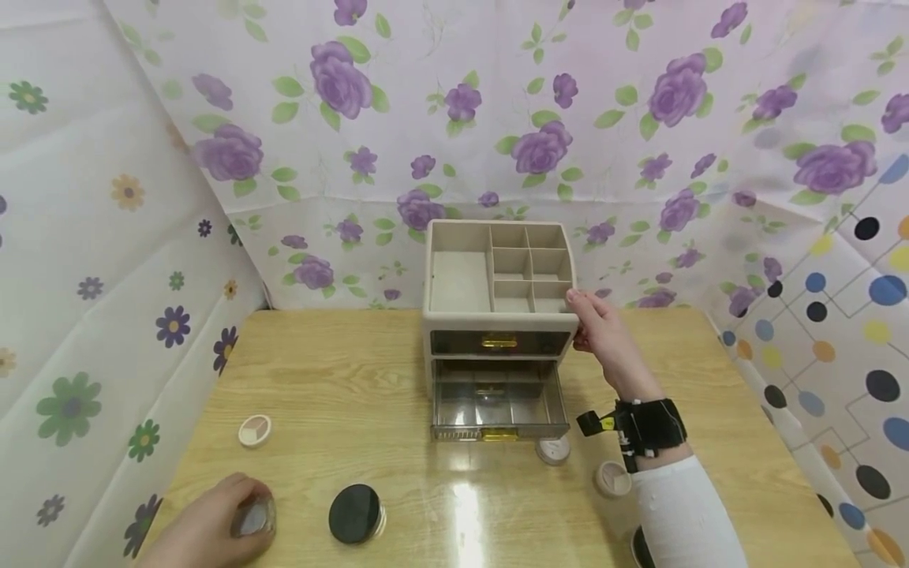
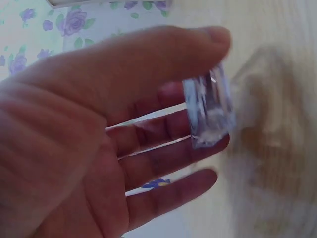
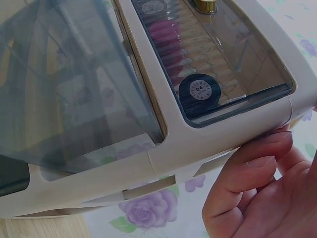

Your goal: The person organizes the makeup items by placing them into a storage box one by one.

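Observation:
My left hand (image 1: 209, 522) pinches a small clear, glassy container (image 2: 210, 109) between thumb and fingers, just above the table at the lower left. What is inside it is too blurred to tell. My right hand (image 1: 609, 343) holds the right front corner of a cream cosmetics organizer (image 1: 500, 318), its thumb on the top edge and its fingers curled against the side. The organizer's upper drawer (image 1: 454, 342) is closed; through its tinted front in the right wrist view I see a round black case (image 3: 199, 93). Its lower drawer (image 1: 497, 430) is pulled out.
On the wooden table (image 1: 319, 355) lie a black-lidded round jar (image 1: 354, 513), a white round compact (image 1: 255, 431) at left, a round white case (image 1: 553, 450) by the drawer and another compact (image 1: 613, 479) near my right forearm. A dark round thing (image 1: 642, 546) is partly hidden by my sleeve.

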The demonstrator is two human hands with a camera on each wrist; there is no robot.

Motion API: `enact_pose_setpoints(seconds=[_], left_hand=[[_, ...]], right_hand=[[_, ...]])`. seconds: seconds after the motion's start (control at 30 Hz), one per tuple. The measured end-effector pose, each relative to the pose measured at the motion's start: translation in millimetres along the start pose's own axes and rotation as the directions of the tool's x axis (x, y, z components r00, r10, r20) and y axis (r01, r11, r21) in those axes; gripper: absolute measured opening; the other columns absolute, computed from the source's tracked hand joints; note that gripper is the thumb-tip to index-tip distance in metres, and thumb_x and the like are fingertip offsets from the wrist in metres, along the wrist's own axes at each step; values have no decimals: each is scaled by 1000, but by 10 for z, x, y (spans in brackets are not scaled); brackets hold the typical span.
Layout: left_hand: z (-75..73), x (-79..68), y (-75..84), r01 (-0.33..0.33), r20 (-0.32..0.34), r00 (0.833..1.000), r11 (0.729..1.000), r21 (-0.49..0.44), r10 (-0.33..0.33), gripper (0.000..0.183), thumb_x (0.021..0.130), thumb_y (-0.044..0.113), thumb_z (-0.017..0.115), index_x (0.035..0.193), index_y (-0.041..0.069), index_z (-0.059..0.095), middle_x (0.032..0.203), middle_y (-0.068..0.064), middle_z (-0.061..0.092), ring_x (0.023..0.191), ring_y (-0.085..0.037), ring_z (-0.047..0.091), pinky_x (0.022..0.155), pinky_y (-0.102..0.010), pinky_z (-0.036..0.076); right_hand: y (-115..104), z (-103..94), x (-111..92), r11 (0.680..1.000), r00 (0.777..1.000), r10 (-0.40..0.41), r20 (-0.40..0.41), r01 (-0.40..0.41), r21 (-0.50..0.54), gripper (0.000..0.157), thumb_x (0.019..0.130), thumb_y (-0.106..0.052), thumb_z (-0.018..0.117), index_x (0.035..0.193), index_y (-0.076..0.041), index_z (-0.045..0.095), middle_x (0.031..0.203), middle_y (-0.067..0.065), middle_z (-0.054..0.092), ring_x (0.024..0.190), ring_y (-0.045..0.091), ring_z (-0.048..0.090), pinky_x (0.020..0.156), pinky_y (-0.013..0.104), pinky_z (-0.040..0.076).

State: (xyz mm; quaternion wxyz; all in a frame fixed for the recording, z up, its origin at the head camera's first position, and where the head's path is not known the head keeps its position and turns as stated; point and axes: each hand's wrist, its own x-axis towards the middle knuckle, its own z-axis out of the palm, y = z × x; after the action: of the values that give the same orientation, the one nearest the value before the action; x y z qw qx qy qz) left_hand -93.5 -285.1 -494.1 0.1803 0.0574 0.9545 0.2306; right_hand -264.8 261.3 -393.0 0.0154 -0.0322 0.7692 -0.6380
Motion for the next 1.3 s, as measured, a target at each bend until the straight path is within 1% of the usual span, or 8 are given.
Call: enact_pose_setpoints(seconds=[0.17, 0.27, 0.37, 0.43, 0.63, 0.9, 1.1, 1.3], left_hand=[[-40, -14, 102, -175, -78, 981, 984, 43, 178, 47, 77, 39, 83, 112, 13, 65, 103, 2, 57, 89, -8, 56, 75, -35, 55], [-42, -16, 190, -307, -174, 933, 949, 72, 315, 43, 79, 32, 83, 113, 12, 67, 103, 6, 53, 86, -3, 52, 71, -30, 54], [-43, 4, 338, -429, -284, 852, 898, 101, 440, 41, 80, 24, 84, 115, 9, 69, 102, 9, 51, 84, -1, 50, 68, -29, 53], [-58, 28, 481, -459, -324, 824, 883, 97, 464, 43, 81, 23, 83, 118, 9, 69, 103, 10, 50, 83, 0, 49, 67, -28, 52], [-136, 145, 934, -483, -389, 788, 871, 89, 477, 50, 82, 27, 83, 127, 13, 65, 112, 11, 50, 90, -2, 50, 72, -29, 54], [-187, 430, 1651, -628, -464, 654, 771, 107, 597, 54, 76, 24, 86, 125, 11, 65, 120, 6, 55, 100, -6, 54, 80, -32, 56], [-176, 627, 2127, -702, -440, 608, 706, 92, 662, 53, 79, 25, 83, 126, 10, 64, 119, 4, 57, 100, -6, 55, 81, -28, 55], [-137, 780, 2445, -721, -358, 619, 687, 96, 699, 53, 82, 30, 79, 130, 12, 63, 121, 5, 55, 97, -3, 54, 81, -25, 53]], right_hand=[[-9, -8, 1, 1000, 1000, -1, 2, 1, -14, 50, 100, -58, 48, 114, -10, 54, 73, 0, 46, 62, 13, 44, 59, 25, 42], [-11, -8, 9, 1000, 1000, -3, 10, 3, -23, 53, 99, -59, 47, 116, -10, 54, 74, 1, 46, 63, 13, 44, 60, 26, 42], [-11, -8, 8, 1000, 1000, 1, 10, -1, -19, 53, 99, -60, 48, 116, -10, 54, 74, 1, 48, 63, 13, 45, 60, 25, 43], [-11, -10, 5, 1000, 1000, 1, 11, -1, -12, 52, 99, -59, 48, 116, -11, 54, 73, 0, 49, 63, 13, 45, 60, 25, 43], [-13, -6, 13, 1000, 1000, -9, 26, 8, 20, 49, 100, -57, 49, 116, -12, 55, 71, -2, 49, 59, 12, 43, 58, 25, 40], [-3, -16, 0, 1000, 1000, 2, 25, -2, 5, 54, 99, -59, 47, 121, -10, 53, 75, 1, 50, 61, 12, 43, 60, 27, 40], [8, -12, 3, 1000, 999, 0, 35, 0, 1, 60, 99, -59, 48, 130, -8, 51, 76, 2, 51, 63, 12, 43, 61, 27, 40], [5, -18, 8, 1000, 999, 5, 37, -5, 15, 61, 99, -58, 49, 132, -7, 50, 76, 2, 53, 62, 11, 45, 60, 25, 41]])
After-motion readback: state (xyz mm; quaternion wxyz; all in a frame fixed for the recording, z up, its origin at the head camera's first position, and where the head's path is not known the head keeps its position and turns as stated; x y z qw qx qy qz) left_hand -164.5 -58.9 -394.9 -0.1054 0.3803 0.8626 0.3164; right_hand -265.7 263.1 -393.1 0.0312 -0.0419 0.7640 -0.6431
